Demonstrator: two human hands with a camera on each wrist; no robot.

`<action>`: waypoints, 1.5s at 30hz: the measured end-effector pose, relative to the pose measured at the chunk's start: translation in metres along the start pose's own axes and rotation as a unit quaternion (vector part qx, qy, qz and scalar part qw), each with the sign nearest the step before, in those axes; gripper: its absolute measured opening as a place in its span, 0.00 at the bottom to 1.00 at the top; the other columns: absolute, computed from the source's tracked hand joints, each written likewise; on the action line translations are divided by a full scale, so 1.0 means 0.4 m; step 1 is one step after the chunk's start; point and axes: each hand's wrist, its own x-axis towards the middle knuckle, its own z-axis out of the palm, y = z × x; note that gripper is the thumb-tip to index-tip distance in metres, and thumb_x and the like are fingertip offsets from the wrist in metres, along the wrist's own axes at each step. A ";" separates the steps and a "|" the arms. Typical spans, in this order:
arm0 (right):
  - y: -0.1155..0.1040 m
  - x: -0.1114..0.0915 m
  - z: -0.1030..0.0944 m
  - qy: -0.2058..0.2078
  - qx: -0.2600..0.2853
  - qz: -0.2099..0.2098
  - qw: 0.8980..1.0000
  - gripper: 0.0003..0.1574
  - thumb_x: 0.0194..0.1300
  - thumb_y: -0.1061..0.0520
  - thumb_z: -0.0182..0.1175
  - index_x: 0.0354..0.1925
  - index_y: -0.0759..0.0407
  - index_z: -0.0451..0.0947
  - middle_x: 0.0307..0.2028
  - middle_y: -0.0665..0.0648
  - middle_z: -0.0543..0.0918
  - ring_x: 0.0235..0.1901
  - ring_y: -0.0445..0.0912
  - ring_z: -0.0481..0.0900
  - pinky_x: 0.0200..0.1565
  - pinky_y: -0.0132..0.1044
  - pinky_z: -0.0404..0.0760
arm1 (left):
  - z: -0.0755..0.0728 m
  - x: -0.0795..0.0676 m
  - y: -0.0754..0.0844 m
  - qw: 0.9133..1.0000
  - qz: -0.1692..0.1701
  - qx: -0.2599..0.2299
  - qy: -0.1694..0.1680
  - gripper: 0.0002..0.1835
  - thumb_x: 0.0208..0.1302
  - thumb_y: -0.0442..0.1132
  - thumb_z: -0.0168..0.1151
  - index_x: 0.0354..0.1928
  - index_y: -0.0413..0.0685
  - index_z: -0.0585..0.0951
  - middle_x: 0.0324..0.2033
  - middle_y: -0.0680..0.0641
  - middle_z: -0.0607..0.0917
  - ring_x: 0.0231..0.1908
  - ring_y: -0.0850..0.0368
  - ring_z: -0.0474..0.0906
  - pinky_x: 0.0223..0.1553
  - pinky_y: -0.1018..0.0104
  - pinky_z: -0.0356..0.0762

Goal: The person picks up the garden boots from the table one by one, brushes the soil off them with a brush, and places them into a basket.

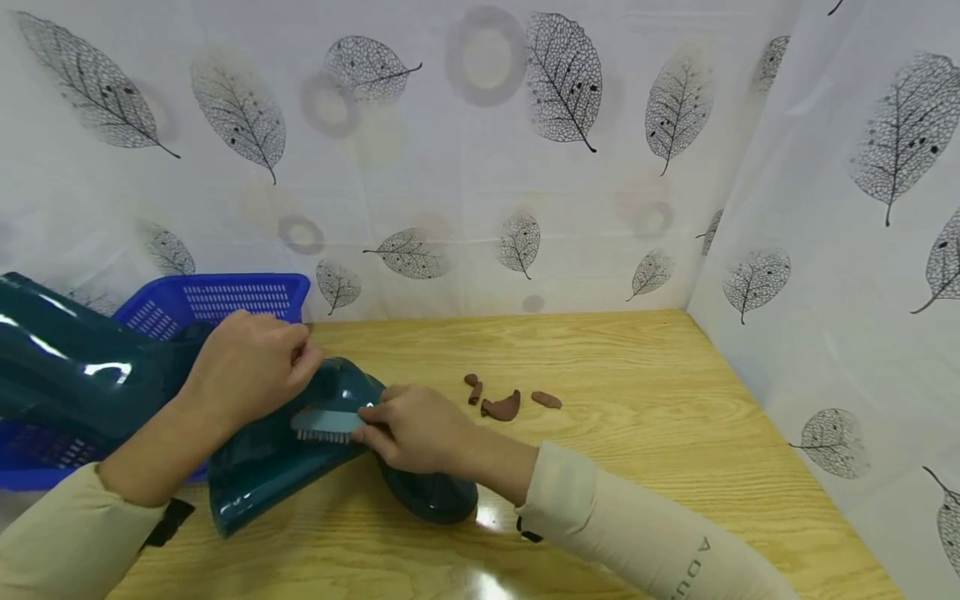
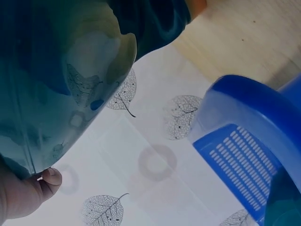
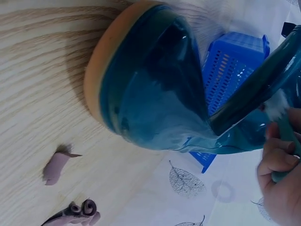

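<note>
A dark green rubber boot [image 1: 262, 467] is tilted over the table, its rounded toe low and its orange-tan sole [image 3: 94, 80] showing in the right wrist view. My left hand [image 1: 258, 362] grips the edge of the boot's shaft; in the left wrist view a fingertip [image 2: 52, 178] curls at that edge. My right hand [image 1: 423, 429] holds a small brush [image 1: 326, 423] by its handle, bristles down against the boot's shaft. In the right wrist view the pale bristles [image 3: 276, 107] are right at the boot's surface.
A second green boot [image 1: 75, 358] lies across a blue plastic basket [image 1: 240, 292] at the left. Several brown, clay-like pieces [image 1: 504, 407] lie on the wooden table [image 1: 637, 433] beyond my right hand. A leaf-printed white curtain [image 1: 465, 167] hangs behind and at the right.
</note>
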 end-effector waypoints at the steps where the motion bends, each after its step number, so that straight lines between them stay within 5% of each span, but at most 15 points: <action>1: 0.001 -0.001 -0.001 0.015 0.003 0.002 1.000 0.21 0.67 0.46 0.53 0.49 0.56 0.81 0.32 0.49 0.84 0.25 0.32 0.75 0.28 0.18 0.70 | -0.001 0.000 0.000 1.000 -0.002 -0.001 0.000 0.20 0.51 0.38 0.54 0.06 0.55 0.61 0.06 0.56 0.58 0.10 0.62 0.52 0.18 0.68 0.51; 6: -0.002 0.005 0.005 0.049 -0.010 0.017 0.999 0.20 0.68 0.46 0.52 0.49 0.55 0.81 0.35 0.51 0.85 0.30 0.34 0.80 0.32 0.21 0.75 | -0.004 0.000 0.000 1.000 -0.014 -0.003 -0.009 0.20 0.51 0.39 0.54 0.06 0.55 0.62 0.06 0.56 0.58 0.10 0.62 0.53 0.19 0.68 0.51; 24: 0.002 -0.002 0.007 -0.025 0.016 -0.021 0.999 0.21 0.69 0.46 0.51 0.49 0.56 0.81 0.25 0.47 0.80 0.18 0.30 0.66 0.22 0.17 0.62 | 0.002 -0.001 -0.005 1.000 -0.019 -0.006 -0.008 0.21 0.51 0.38 0.54 0.06 0.55 0.60 0.06 0.57 0.57 0.10 0.63 0.52 0.18 0.68 0.50; 33: 0.005 0.001 0.018 0.061 0.029 0.023 0.997 0.20 0.67 0.47 0.53 0.49 0.56 0.81 0.31 0.50 0.84 0.27 0.35 0.78 0.30 0.20 0.72 | 0.005 -0.010 -0.014 0.999 -0.043 -0.022 -0.017 0.20 0.52 0.37 0.54 0.06 0.55 0.62 0.06 0.56 0.60 0.11 0.63 0.54 0.17 0.69 0.51; 45: 0.016 -0.010 0.018 -0.046 0.015 -0.016 0.999 0.20 0.68 0.46 0.52 0.47 0.55 0.82 0.29 0.48 0.84 0.24 0.32 0.75 0.28 0.18 0.69 | 0.003 -0.014 -0.010 0.997 -0.067 -0.027 -0.035 0.20 0.52 0.38 0.52 0.06 0.54 0.60 0.06 0.56 0.59 0.10 0.63 0.53 0.15 0.70 0.49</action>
